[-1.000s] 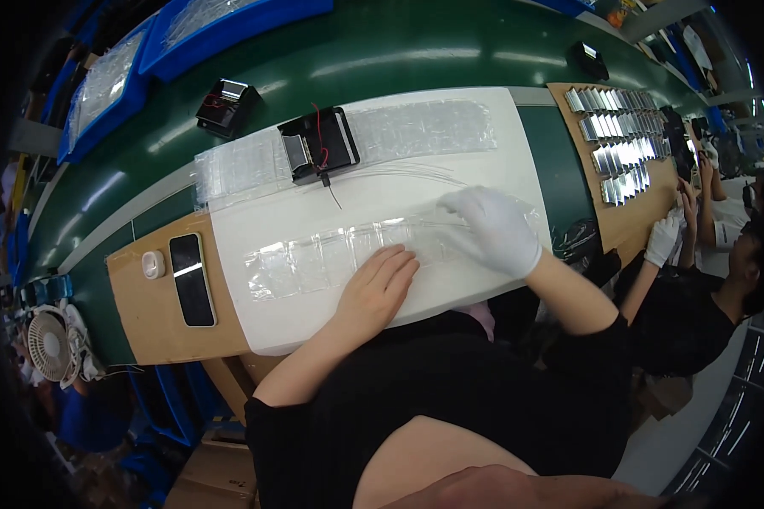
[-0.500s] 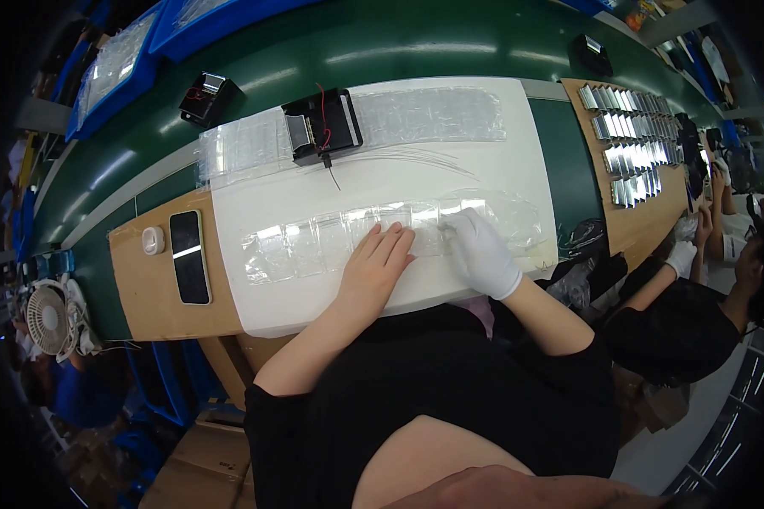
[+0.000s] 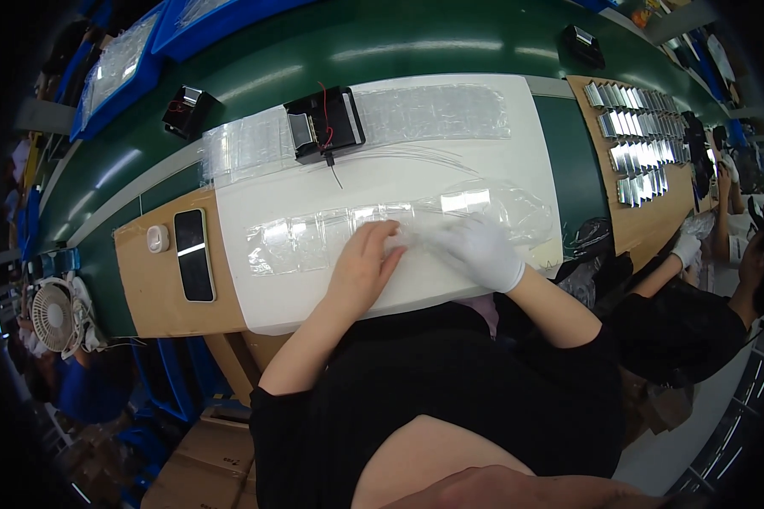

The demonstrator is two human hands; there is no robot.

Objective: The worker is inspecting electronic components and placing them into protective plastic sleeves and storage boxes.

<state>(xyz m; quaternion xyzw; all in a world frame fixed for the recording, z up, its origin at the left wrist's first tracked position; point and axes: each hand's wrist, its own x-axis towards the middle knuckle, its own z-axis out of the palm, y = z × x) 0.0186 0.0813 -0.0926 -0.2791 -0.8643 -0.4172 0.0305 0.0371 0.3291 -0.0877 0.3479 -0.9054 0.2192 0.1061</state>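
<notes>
A clear plastic strip (image 3: pixel 303 242), divided into several pockets, lies flat across the white board (image 3: pixel 272 301) in front of me. My bare left hand (image 3: pixel 363 265) rests on its near edge, fingers stretched out and thumb apart, gripping nothing I can see. Beside it, my right hand (image 3: pixel 482 254) in a white glove is over the strip's right half. Motion smears the gloved fingers, so whether they pinch anything is unclear. Beyond the strip are thin wires (image 3: pixel 416 158) and a black housing (image 3: pixel 345 125) with a silver part and red wire. The housing sits on more clear plastic strips (image 3: pixel 433 113).
To the left, a phone (image 3: pixel 194 254) and small white case (image 3: pixel 157 238) lie on cardboard. Black housings (image 3: pixel 188 111) stand on the green table. Rows of silver pieces (image 3: pixel 641 127) fill cardboard at right, near a co-worker's gloved hand (image 3: pixel 686 248). Blue bins (image 3: pixel 157 72) stand far left.
My left hand has lifted slightly from its flat press and moved a little left and nearer. My right hand's fingers have swept leftward and nearer over the strip.
</notes>
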